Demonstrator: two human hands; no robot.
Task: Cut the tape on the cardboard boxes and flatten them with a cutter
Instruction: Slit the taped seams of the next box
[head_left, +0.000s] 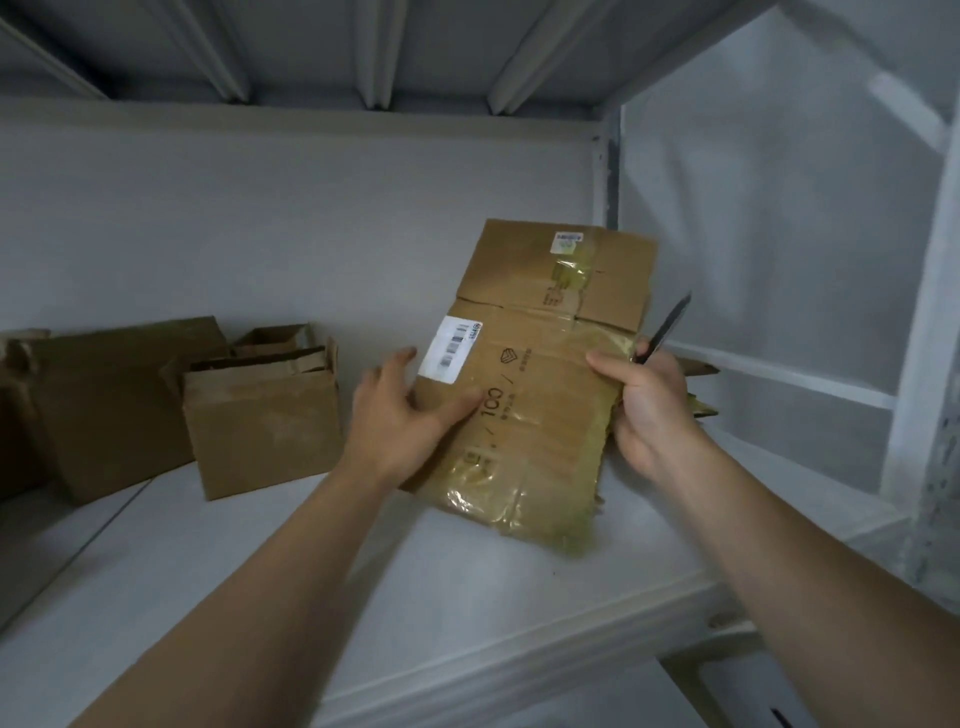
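Two hands hold a flattened cardboard box (535, 384) upright over the white shelf (363, 571). The left hand (405, 415) has spread fingers at the box's left edge and its thumb on the printed face, while the right hand (649, 410) pinches the right edge and also grips the cutter (667, 327), blade pointing up. To the left, well apart, stand three open boxes (260, 426); what is inside them I cannot tell.
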